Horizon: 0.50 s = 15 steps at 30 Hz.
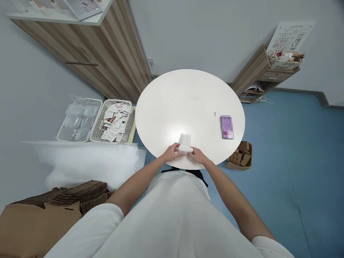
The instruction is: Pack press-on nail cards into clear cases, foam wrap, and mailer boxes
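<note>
At the near edge of the white round table [193, 96], a small white foam sheet [185, 140] is folded over into a bundle; whether anything lies inside is hidden. My left hand [172, 152] grips the bundle's left end, its fingers bent around it. On the right end, my right hand [197, 155] pinches the same bundle. Part of the sheet stretches flat on the tabletop beyond the fold.
A pixelated purple box [227, 127] lies on the table's right side. At left stand a basket of printed cards [115, 122], a tray of clear plastic packs [79, 120], large white sheets [88, 161] and flattened cartons [80, 197]. A carton of small brown boxes [241, 157] sits on the floor.
</note>
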Tool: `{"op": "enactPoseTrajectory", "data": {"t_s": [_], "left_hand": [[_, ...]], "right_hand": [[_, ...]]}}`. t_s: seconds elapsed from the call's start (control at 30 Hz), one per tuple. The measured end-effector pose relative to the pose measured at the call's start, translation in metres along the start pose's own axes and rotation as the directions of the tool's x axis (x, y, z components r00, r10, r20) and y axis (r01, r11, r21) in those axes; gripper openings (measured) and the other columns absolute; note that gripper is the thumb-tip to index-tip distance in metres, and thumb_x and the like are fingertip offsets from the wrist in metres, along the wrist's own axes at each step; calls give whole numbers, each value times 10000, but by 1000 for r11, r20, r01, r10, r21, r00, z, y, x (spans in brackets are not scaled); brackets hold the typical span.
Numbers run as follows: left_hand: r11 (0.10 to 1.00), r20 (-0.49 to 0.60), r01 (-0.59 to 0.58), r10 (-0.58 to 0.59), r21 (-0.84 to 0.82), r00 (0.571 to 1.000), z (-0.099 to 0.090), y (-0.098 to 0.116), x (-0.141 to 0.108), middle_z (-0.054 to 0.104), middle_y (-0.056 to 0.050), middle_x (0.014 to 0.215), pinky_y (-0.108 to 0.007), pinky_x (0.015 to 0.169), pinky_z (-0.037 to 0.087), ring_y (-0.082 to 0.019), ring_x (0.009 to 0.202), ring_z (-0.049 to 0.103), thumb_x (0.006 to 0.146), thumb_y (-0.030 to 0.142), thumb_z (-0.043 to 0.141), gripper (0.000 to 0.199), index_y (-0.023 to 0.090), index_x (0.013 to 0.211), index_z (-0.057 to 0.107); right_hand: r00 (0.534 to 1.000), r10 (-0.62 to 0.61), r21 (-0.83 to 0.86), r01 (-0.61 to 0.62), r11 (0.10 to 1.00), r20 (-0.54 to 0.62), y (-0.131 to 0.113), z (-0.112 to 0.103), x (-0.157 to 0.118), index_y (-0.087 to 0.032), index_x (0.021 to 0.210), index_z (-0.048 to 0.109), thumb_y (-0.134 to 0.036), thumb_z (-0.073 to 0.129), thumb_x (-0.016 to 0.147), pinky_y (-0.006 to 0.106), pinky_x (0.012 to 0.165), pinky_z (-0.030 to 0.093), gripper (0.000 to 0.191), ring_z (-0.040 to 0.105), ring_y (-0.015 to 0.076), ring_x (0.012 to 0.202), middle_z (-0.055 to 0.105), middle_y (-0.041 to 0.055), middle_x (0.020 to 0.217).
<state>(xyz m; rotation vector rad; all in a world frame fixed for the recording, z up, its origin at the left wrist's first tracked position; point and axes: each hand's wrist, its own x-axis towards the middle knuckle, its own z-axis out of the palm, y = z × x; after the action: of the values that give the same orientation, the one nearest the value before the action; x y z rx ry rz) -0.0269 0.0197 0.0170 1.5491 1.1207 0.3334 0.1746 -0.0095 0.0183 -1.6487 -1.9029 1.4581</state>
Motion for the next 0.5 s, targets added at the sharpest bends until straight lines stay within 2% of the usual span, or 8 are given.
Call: {"op": "enactPoseTrajectory", "data": {"t_s": [0.07, 0.13, 0.3, 0.4, 0.5], "left_hand": [[992, -64, 76, -82, -97, 995, 2, -3, 7, 572, -81, 1072, -295, 721, 460, -162, 836, 576, 688, 385, 609, 425, 179, 1040, 489], [983, -110, 129, -144, -131, 984, 4, -4, 14, 578, -81, 1057, -295, 729, 461, -148, 812, 580, 707, 351, 600, 369, 175, 1015, 499], [970, -231, 224, -240, -92, 943, 8, -6, 23, 609, -55, 954, -289, 716, 451, -146, 763, 585, 732, 361, 580, 339, 185, 1009, 493], [970, -334, 240, -240, -42, 911, 12, -8, 25, 609, -43, 935, -279, 714, 439, -146, 775, 579, 720, 360, 596, 327, 188, 981, 500], [966, -384, 260, -240, 0, 892, 15, -9, 27, 614, -35, 887, -265, 708, 433, -150, 801, 571, 716, 370, 596, 270, 189, 904, 528]], "right_hand": [[991, 132, 104, -129, 986, -27, 1, -2, 8, -196, 871, 570, -327, 388, 771, 270, 588, 408, 246, 537, 172, 709, 617, 33, 836], [976, 210, 180, -197, 964, -57, 1, -3, 15, -185, 876, 567, -357, 385, 781, 260, 588, 405, 268, 538, 166, 706, 616, 43, 849], [928, 329, 233, -286, 929, -172, 1, 0, 28, -190, 919, 516, -453, 377, 791, 276, 620, 400, 323, 528, 167, 701, 603, 35, 844], [898, 369, 218, -320, 922, -241, 0, 5, 32, -197, 946, 474, -491, 391, 784, 288, 630, 396, 346, 536, 188, 725, 593, 52, 849], [858, 386, 205, -334, 920, -339, -1, 13, 33, -200, 1028, 427, -505, 401, 778, 302, 628, 395, 395, 537, 200, 702, 580, 43, 781]]}}
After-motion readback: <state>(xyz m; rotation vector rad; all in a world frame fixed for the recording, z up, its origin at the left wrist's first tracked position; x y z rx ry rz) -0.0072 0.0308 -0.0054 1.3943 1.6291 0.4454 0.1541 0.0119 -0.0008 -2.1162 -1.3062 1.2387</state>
